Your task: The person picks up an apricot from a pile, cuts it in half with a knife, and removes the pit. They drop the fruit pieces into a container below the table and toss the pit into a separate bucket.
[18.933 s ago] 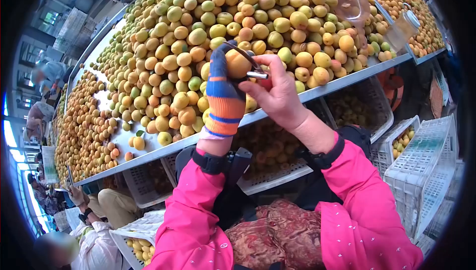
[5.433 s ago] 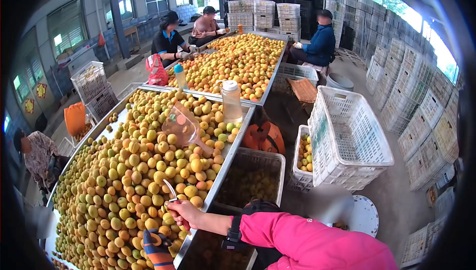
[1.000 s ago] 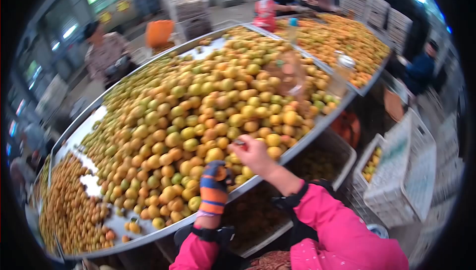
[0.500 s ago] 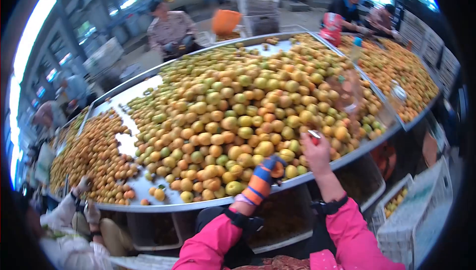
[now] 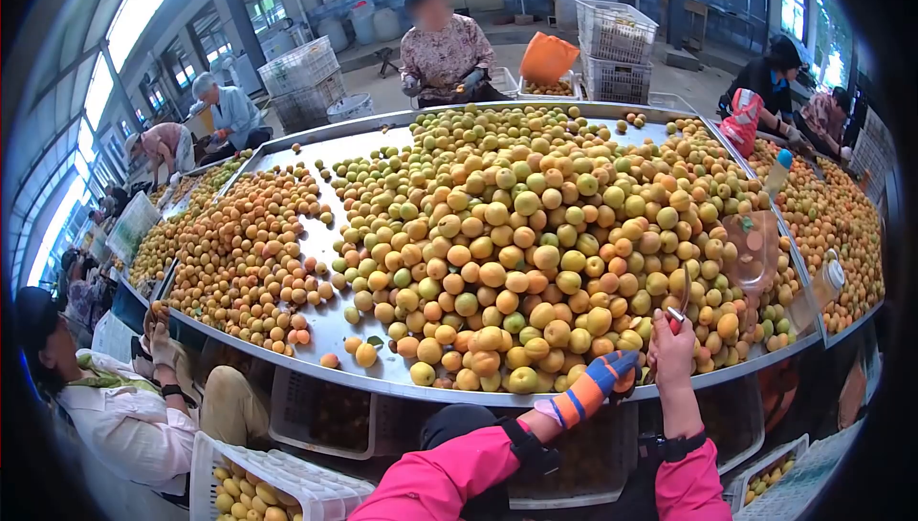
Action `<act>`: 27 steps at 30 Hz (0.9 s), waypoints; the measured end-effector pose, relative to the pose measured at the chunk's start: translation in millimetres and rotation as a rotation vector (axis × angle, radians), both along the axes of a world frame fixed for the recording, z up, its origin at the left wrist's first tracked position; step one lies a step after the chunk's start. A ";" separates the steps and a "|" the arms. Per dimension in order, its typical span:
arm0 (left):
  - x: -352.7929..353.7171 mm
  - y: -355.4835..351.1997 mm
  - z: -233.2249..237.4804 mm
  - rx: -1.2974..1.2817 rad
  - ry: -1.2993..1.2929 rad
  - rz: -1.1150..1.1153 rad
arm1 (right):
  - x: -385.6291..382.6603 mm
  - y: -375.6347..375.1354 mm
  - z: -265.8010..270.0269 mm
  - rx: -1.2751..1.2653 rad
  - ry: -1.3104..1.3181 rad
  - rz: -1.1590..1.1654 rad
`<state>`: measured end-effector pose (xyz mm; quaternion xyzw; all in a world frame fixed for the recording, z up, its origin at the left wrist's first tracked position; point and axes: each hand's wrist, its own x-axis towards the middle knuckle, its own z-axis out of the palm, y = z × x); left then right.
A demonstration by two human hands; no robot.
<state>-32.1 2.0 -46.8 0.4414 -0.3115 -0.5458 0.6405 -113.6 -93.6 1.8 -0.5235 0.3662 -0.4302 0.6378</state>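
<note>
My left hand [image 5: 598, 389], in a striped orange and blue glove, hovers at the near rim of the sorting table [image 5: 421, 390]. Its fingers are curled inward, and whatever they may hold is hidden. Close beside it on the right, my bare right hand [image 5: 671, 354] is closed around a small knife [image 5: 675, 322] with a red handle, its blade pointing up. Both hands are in front of a large heap of apricots [image 5: 535, 234], yellow, green and orange.
Crates [image 5: 325, 416] are under the table, and a white crate of apricots [image 5: 273, 483] stands at lower left. A clear plastic container [image 5: 753, 251] lies on the heap's right side. A co-worker [image 5: 124, 397] sits at left; another person [image 5: 445, 48] sits across.
The view has swung, so the table appears farther right and lower. My right hand has come down closer to my left. The apricot piece at my left fingertips no longer shows.
</note>
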 end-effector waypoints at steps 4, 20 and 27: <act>4.7 5.4 7.5 -0.082 0.078 0.045 | 8.5 -0.2 -17.0 -0.011 0.039 0.059; 11.1 2.7 4.2 -0.087 0.191 -0.009 | 10.8 -9.7 -45.5 -0.222 0.214 0.071; 9.5 2.8 2.7 -0.076 -0.225 0.007 | 5.7 2.8 -12.8 -0.161 0.177 0.068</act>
